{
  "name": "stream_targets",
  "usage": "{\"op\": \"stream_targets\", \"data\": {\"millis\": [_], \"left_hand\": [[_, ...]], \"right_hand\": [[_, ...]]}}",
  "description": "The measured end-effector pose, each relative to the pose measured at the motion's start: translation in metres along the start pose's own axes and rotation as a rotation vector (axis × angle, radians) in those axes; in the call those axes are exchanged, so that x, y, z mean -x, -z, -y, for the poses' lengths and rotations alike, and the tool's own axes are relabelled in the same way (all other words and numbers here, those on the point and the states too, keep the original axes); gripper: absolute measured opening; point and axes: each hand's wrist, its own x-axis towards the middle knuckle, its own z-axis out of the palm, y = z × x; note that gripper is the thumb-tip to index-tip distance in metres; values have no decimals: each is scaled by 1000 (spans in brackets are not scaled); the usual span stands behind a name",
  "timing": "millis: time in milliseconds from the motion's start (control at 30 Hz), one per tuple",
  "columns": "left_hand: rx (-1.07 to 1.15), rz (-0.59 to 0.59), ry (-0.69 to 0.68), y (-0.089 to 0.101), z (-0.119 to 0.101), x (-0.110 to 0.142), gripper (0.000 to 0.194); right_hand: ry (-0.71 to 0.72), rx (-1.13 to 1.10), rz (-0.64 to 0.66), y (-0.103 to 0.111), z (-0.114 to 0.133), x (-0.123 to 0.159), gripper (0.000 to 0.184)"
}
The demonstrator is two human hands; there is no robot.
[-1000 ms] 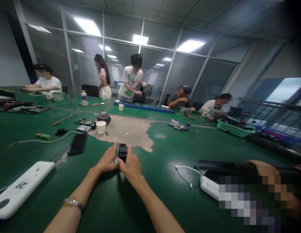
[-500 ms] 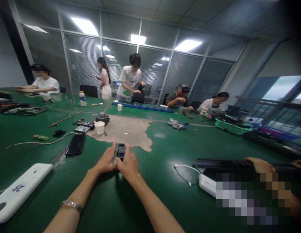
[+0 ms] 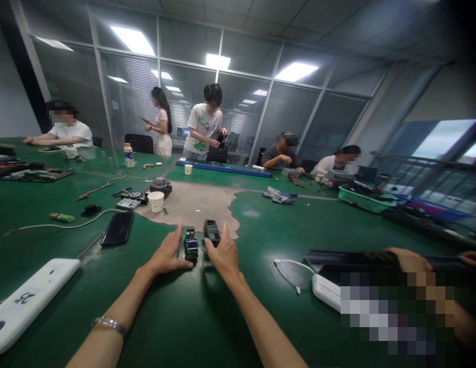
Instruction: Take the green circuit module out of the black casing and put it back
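Note:
Just in front of me my left hand (image 3: 169, 251) holds a small green circuit board assembly (image 3: 191, 246) with a dark blue part on its face, thumb at the near end and fingers along the left side. My right hand (image 3: 224, 253) grips a dark grey plastic housing (image 3: 211, 231) with openings in its top, thumb on the near side. A narrow gap separates the two pieces. Both are close above the green table (image 3: 256, 317); whether either touches it I cannot tell. The fingers beneath and behind the pieces are partly hidden.
Left of my hands lie a black phone (image 3: 117, 228) and a white power bank-like case (image 3: 34, 306). A paper cup (image 3: 156, 201) stands beyond. At right, another person's hand (image 3: 408, 259) rests on a long black strip (image 3: 353, 260) near a white block with a cable (image 3: 325, 291).
The grey housing has come apart from the circuit board. My right hand has moved right with the housing, while my left hand stays nearly in place with the board.

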Motion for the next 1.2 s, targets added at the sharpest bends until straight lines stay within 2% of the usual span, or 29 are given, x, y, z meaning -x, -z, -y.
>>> {"op": "stream_targets", "data": {"millis": [133,400,667,767,867,1000,1200], "left_hand": [[-5,19,12,1,-1,-1,146],[-24,8,-21,-2,4,0,141],[-28,16,-12,0,1,-1,141],[-29,19,-11,-1,3,0,141],[-25,16,-20,-2,5,0,141],[-25,18,-18,-1,5,0,141],[-14,10,-13,-1,5,0,141]], "right_hand": [[-48,1,34,-5,-13,7,88],[-45,83,111,-12,-20,16,91],[-35,13,34,-6,-33,15,96],[-38,29,94,-9,-30,19,100],[-42,65,118,-12,-25,22,92],[-48,37,73,-7,-17,20,82],[73,-105,-11,3,8,15,81]]}}
